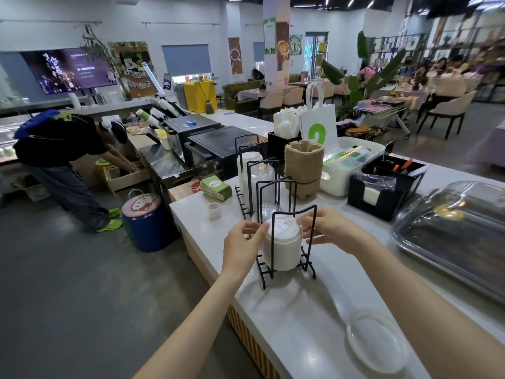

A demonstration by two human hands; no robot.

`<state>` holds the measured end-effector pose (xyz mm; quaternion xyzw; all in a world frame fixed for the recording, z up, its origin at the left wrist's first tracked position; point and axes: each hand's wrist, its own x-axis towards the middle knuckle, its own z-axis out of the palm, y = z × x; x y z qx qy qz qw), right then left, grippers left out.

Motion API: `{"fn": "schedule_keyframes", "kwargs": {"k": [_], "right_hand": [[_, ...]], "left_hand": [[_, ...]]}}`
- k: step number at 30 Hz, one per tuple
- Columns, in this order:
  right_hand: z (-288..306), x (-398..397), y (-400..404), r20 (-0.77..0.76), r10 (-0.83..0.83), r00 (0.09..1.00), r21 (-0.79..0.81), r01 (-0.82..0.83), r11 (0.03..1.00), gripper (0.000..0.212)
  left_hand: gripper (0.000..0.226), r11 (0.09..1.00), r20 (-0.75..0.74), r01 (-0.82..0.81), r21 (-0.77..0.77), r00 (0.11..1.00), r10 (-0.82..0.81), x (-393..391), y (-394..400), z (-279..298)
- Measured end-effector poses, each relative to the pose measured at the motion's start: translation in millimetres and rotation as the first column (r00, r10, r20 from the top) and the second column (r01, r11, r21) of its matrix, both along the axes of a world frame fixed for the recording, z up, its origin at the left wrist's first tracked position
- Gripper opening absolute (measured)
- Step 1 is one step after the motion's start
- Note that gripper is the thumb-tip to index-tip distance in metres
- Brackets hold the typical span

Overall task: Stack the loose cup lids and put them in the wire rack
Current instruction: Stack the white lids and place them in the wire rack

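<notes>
Lids first: one clear lid lies loose on the counter, nearest the right arm. Beyond it, left hand and right hand pinch the white lid stack from either side, its long axis lying along the wire rack. Rear compartments hold more lids, count unclear.
</notes>
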<state>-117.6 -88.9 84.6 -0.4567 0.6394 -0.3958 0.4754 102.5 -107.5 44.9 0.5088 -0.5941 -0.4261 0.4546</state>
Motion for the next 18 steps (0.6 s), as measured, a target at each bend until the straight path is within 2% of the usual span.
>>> {"fn": "schedule_keyframes", "kwargs": {"k": [3, 7, 13, 18], "right_hand": [[8, -1, 3, -0.048, -0.083, 0.995, -0.062, 0.08, 0.995, 0.009], [29, 2, 12, -0.024, -0.178, 0.984, -0.211, 0.169, 0.963, 0.014], [68, -1, 46, 0.017, -0.249, 0.968, -0.424, 0.233, 0.875, 0.012], [67, -23, 94, -0.042, -0.246, 0.968, -0.438, 0.203, 0.876, 0.008]], "left_hand": [[0.021, 0.999, -0.022, -0.008, -0.051, 1.0, 0.006, 1, -3, 18], [0.028, 0.989, -0.088, -0.003, -0.15, 0.996, -0.01, -2, -5, 60], [0.028, 0.922, -0.148, 0.001, -0.386, 0.987, -0.063, -23, 7, 142], [0.025, 0.856, -0.141, 0.113, -0.505, 0.967, -0.211, -52, 41, 167]]}}
